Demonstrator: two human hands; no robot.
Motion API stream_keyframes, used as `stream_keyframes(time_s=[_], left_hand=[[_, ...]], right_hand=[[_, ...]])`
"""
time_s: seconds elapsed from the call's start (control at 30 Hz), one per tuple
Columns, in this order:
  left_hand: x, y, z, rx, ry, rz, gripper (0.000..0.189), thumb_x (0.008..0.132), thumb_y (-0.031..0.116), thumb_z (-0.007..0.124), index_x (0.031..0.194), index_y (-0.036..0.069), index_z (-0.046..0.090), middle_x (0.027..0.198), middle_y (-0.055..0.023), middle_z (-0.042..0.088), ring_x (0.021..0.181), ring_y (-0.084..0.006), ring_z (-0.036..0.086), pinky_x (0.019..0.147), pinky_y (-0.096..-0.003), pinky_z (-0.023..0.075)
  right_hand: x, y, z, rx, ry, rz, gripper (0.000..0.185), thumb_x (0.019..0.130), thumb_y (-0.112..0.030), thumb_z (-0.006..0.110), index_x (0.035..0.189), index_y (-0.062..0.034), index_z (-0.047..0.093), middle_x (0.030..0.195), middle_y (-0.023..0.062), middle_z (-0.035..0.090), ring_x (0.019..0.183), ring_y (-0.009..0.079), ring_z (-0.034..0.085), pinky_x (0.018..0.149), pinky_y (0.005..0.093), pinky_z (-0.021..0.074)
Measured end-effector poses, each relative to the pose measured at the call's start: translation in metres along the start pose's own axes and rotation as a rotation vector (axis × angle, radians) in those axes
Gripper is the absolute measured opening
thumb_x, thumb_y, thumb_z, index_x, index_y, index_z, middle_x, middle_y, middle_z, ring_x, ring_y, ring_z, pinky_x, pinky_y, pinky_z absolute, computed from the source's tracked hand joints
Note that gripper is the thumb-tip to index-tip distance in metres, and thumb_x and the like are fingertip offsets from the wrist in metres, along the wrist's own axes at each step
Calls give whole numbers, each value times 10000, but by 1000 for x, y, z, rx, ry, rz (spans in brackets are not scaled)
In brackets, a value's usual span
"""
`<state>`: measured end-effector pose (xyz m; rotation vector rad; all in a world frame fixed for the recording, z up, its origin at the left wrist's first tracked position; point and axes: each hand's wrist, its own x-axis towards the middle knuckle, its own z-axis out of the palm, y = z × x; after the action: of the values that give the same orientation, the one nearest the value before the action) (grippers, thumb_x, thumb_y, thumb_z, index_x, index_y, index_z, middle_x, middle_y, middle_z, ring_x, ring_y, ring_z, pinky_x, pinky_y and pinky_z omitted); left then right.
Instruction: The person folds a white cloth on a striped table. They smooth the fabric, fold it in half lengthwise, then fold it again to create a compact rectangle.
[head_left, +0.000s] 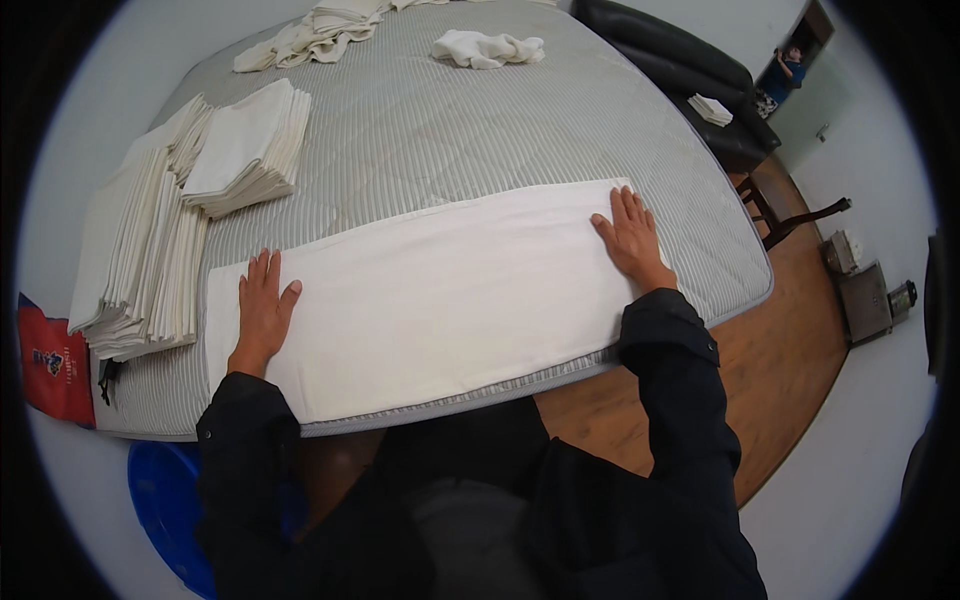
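A white cloth (457, 292) lies flat as a long rectangle along the near edge of a striped mattress (450, 135). On its left end my left hand (264, 307) rests palm down, thumb spread from the fingers. My right hand (630, 240) presses flat near the far right corner, fingers pointing away from me. Neither hand grips anything. To the left of the cloth stands a tall stack of folded white cloths (135, 262). A smaller folded stack (244, 146) sits just behind it.
Crumpled cloths (315, 37) and a bunched white cloth (487, 49) lie at the mattress's far side. A red bag (56, 364) is at the left edge; a blue tub (161, 510) stands below. At right are a black sofa (675, 56), a wooden chair (784, 214) and a person (784, 75) in a doorway.
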<state>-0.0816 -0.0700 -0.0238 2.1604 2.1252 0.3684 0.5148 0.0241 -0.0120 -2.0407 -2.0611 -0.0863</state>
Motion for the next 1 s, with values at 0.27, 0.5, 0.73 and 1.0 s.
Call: stream_keyframes(time_s=[0.27, 0.5, 0.73, 1.0], left_hand=[[-53, -53, -22, -121, 233, -36, 709, 986, 159, 657, 1582, -49, 336, 1632, -257, 357, 1529, -386, 319, 1262, -453, 238], [-169, -95, -85, -269, -3, -478, 366, 961, 278, 731, 1070, -50, 611, 914, -102, 610, 845, -183, 547, 794, -346, 474], [-165, -104, -97, -530, -208, -549, 395, 962, 303, 741, 774, 75, 479, 662, 23, 440, 576, -90, 427, 531, -281, 395], [-166, -122, -99, -717, -255, -577, 454, 926, 305, 788, 734, 140, 411, 627, 45, 398, 470, -74, 401, 421, -264, 351]], right_hand=[[-40, 40, -35, 280, 231, 124, 745, 1011, -440, 617, 1537, 49, 422, 1544, 341, 440, 1420, 464, 462, 1167, 474, 391], [-133, 98, -73, 342, 42, 368, 531, 955, -340, 725, 1250, 98, 671, 1029, 211, 748, 907, 281, 703, 804, 387, 553], [-128, 103, -85, 554, -202, 569, 394, 882, -331, 813, 975, 44, 734, 796, 78, 689, 683, 161, 599, 615, 329, 484], [-132, 116, -83, 751, -256, 592, 291, 884, -269, 832, 924, -2, 724, 755, 23, 643, 643, 125, 542, 572, 314, 447]])
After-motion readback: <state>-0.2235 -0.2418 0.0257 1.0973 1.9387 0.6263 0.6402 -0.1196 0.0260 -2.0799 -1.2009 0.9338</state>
